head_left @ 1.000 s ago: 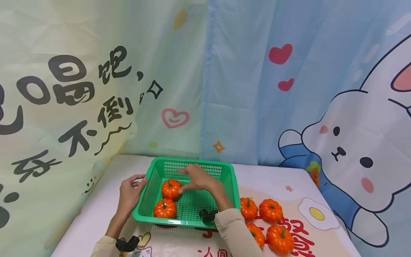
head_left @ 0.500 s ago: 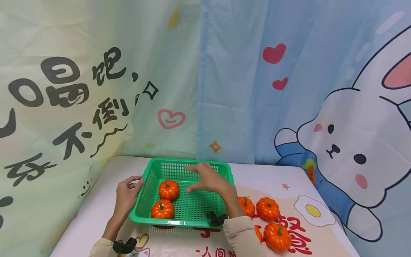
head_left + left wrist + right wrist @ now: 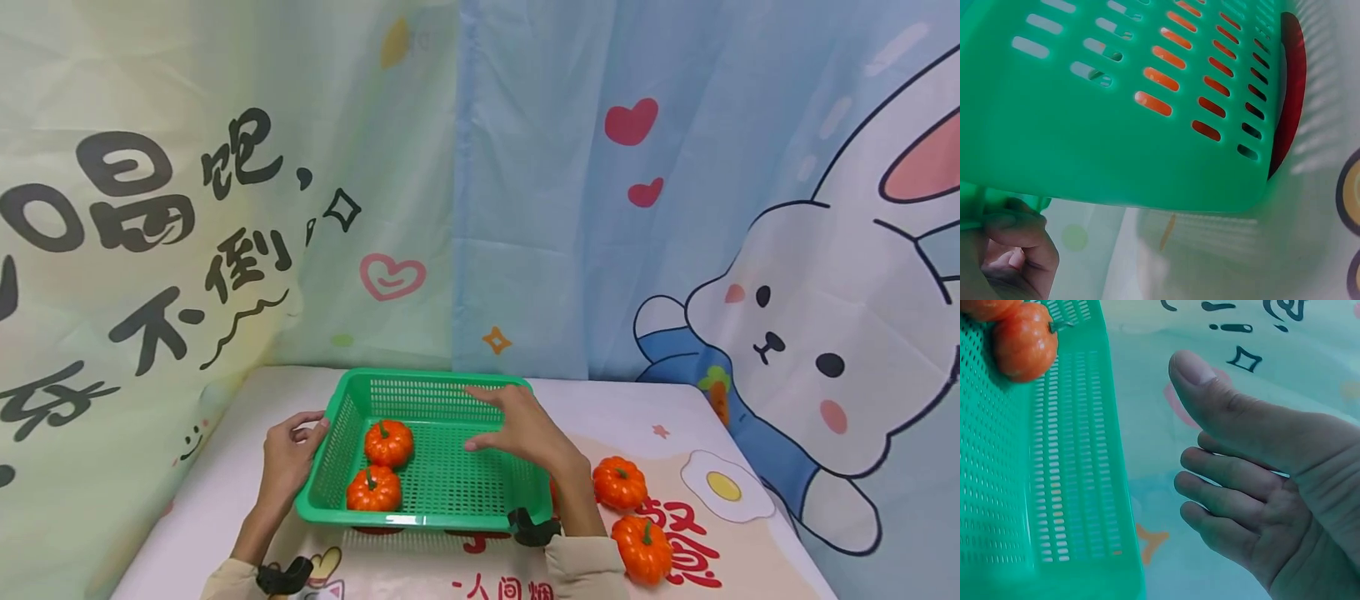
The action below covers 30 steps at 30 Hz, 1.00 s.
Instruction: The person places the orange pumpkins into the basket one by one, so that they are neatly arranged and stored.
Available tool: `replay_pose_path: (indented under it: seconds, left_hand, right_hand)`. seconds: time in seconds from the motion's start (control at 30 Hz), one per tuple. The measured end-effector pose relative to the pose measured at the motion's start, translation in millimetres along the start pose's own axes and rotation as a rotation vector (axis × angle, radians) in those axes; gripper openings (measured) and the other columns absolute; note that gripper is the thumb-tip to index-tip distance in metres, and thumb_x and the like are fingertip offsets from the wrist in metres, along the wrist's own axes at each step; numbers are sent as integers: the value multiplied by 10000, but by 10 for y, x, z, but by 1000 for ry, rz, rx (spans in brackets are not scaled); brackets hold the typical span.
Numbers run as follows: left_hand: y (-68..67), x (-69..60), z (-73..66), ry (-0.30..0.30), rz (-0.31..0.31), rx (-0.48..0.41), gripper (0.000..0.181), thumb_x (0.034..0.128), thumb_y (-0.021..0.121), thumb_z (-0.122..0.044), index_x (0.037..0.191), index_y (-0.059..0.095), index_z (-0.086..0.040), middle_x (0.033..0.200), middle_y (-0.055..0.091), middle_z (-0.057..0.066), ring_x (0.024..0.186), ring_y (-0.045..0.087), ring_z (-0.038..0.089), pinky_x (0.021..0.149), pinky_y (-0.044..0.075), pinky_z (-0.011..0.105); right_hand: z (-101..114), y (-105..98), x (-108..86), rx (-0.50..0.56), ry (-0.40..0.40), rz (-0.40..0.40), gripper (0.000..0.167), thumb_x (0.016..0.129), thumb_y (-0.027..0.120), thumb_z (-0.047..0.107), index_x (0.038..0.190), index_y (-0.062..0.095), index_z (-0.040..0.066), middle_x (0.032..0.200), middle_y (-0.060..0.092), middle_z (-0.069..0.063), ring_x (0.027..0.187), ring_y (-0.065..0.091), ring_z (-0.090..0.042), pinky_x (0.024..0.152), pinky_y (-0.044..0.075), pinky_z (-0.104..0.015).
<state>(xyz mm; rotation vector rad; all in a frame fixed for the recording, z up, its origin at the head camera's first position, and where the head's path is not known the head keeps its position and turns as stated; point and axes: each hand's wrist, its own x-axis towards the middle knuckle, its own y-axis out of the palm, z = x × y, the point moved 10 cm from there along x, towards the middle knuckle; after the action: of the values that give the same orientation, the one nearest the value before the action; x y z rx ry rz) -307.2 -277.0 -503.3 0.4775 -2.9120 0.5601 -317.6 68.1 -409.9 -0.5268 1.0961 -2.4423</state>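
Note:
A green plastic basket (image 3: 442, 521) stands on the table with two small orange pumpkins inside, a rear pumpkin (image 3: 389, 443) and a front pumpkin (image 3: 374, 489), both at its left end. My left hand (image 3: 291, 454) grips the basket's left rim; in the left wrist view the curled fingers (image 3: 1025, 240) sit at that rim. Above the right part of the basket hovers my right hand (image 3: 525, 429), thumb and fingers spread and nothing between them. The right wrist view has the same bare hand (image 3: 1254, 481) held apart from the basket's wall.
Right of the basket, more orange pumpkins lie on the table, among them a rear one (image 3: 619, 483) and a front one (image 3: 642, 550). My right forearm partly hides another. Behind the table hangs a printed curtain (image 3: 525, 208). The printed tablecloth (image 3: 405, 571) shows in front.
My right hand has moved right, away from the rear pumpkin in the basket, its fingers still spread. The left hand stays at the rim. The whole view has shifted slightly.

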Motion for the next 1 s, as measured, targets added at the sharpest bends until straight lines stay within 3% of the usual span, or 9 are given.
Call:
replay_pose_path:
  seconds: [0.07,0.17,0.3,0.33,0.43,0.53,0.57,0.63,1.0]
  left_hand:
    - [-1,3,2,0,0,2,293,1078,694,-165,1269,754,49,717,762,73,546,630,44,526,526,227]
    - [-1,-5,0,-6,7,-2,305,1077,694,-168,1277,750,56,745,776,105,554,637,45,530,531,227]
    - [-10,-16,4,-18,14,-6,320,1078,698,-183,1290,746,53,775,784,141,558,638,46,532,527,222]
    - [-12,-15,8,-19,16,-6,323,1079,697,-185,1293,745,52,782,785,145,560,639,48,533,528,222]
    - [-18,-1,24,-21,20,-11,334,1079,702,-191,1306,740,51,803,793,159,566,643,52,535,533,220]
    - [-18,8,32,-17,21,-11,340,1080,703,-189,1315,733,56,819,798,170,569,644,55,536,537,220]
    - [-15,9,34,-18,22,-14,342,1079,704,-188,1317,732,56,825,800,173,570,647,55,538,539,221]
    - [-9,4,29,-18,20,-12,341,1081,701,-186,1317,731,57,820,797,173,567,647,51,539,537,220]
    - [-2,-17,-19,-9,17,-5,326,1086,692,-179,1305,736,58,820,796,170,578,642,49,550,536,218]
  right_hand:
    - [-39,-44,-48,15,11,-21,834,811,984,267,1550,621,134,814,683,-24,1217,699,-266,1058,568,-477]
    - [-108,-108,-134,38,43,-43,819,823,974,281,1549,623,140,834,698,-71,1457,601,-364,1134,539,-569]
    - [-171,-211,-253,45,67,-87,811,857,950,292,1561,600,98,882,734,-115,1484,566,-414,1143,522,-613]
    - [-187,-241,-280,46,77,-99,811,861,948,285,1565,593,95,848,729,-97,1362,666,-389,1131,533,-598]
    - [-234,-321,-368,45,84,-138,804,868,942,245,1572,584,89,854,731,-59,1333,686,-373,1150,519,-617]
    - [-298,-383,-450,50,100,-168,793,866,943,213,1566,590,96,1166,813,-114,1325,702,-355,1156,509,-629]
    - [-322,-403,-478,47,107,-181,789,865,944,207,1563,594,96,1353,770,-134,1445,615,-397,1155,498,-645]
    - [-376,-440,-528,33,133,-199,791,863,945,217,1562,595,96,1534,657,-147,1451,608,-414,1139,508,-657]
    - [-615,-625,-801,18,230,-240,800,885,931,232,1590,570,126,1565,638,-154,1456,601,-441,1104,536,-624]
